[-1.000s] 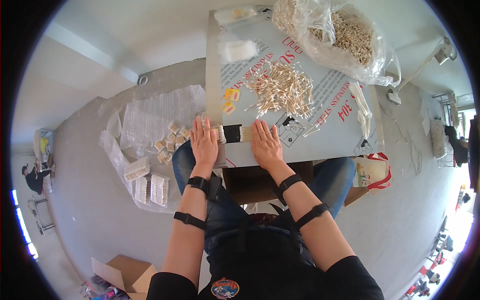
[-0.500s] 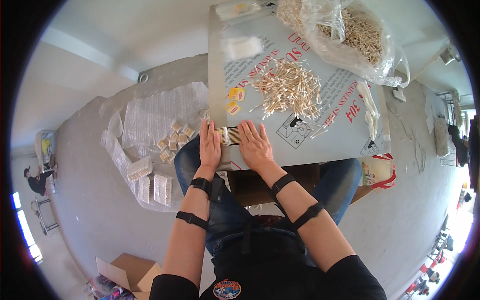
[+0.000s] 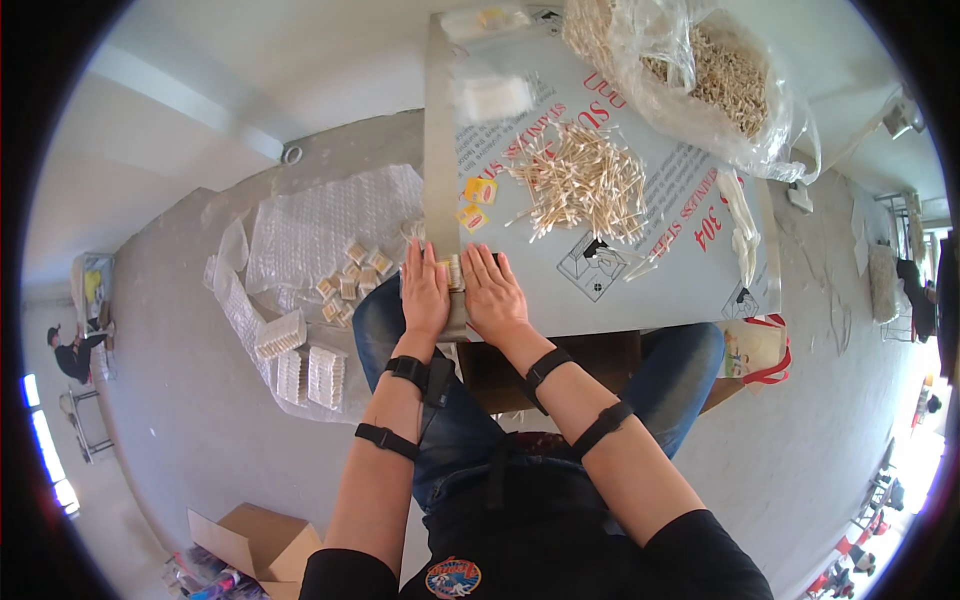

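My left hand (image 3: 426, 295) and my right hand (image 3: 497, 295) lie flat, palms down, near the front left corner of the table (image 3: 680, 292). My fingers are straight and are not curled around anything. A few cotton sticks (image 3: 454, 272) show in the thin gap between my hands, but my hands hide most of that spot, so I cannot tell how they lie underneath. Just past my fingers are two little yellow cards (image 3: 480, 190). A big messy pile of loose sticks (image 3: 582, 182) sits farther back, and a clear bag (image 3: 730, 85) full of sticks is behind it. On my left, small bundles (image 3: 355, 252) rest on bubble wrap (image 3: 325, 215).
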`<state>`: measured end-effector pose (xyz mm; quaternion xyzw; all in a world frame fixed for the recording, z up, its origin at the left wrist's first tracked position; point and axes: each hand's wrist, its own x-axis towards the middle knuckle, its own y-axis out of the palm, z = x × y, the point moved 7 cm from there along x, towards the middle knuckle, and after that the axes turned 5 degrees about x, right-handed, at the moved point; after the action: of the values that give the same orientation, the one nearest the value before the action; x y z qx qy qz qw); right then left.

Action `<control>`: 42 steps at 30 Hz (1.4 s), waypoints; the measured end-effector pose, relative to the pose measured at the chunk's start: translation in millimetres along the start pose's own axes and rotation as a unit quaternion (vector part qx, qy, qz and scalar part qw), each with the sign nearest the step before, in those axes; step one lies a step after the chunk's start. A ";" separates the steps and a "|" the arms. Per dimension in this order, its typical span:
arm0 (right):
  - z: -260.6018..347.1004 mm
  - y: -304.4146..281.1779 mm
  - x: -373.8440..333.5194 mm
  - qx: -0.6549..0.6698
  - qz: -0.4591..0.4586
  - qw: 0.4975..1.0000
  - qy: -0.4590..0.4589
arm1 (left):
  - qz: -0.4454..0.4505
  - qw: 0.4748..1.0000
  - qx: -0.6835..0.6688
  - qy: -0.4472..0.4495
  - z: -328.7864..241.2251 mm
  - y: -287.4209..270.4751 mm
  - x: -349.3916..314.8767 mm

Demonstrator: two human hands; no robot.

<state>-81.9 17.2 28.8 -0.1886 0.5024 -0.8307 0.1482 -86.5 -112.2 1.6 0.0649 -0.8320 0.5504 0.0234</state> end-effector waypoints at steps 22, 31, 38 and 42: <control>-8.8 9.5 17.1 0.478 -0.163 0.852 0.138 | -0.066 0.734 -0.659 -0.152 16.6 -9.2 0.4; 12.9 17.2 24.6 0.482 -0.147 0.853 0.134 | -0.062 0.699 -0.695 -0.158 18.5 -11.2 1.4; -22.6 -3.3 -0.5 0.422 -0.144 0.884 0.140 | 0.078 0.990 -0.104 0.055 -0.5 -33.1 0.6; -4.4 -9.4 -9.7 0.113 -0.016 0.993 0.039 | 0.110 0.983 0.092 0.117 -6.7 -26.0 -6.6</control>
<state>-75.9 29.1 33.6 -0.1456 0.4082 -0.8909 0.1357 -76.7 -115.5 27.2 -0.0897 -0.7715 0.6276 0.0538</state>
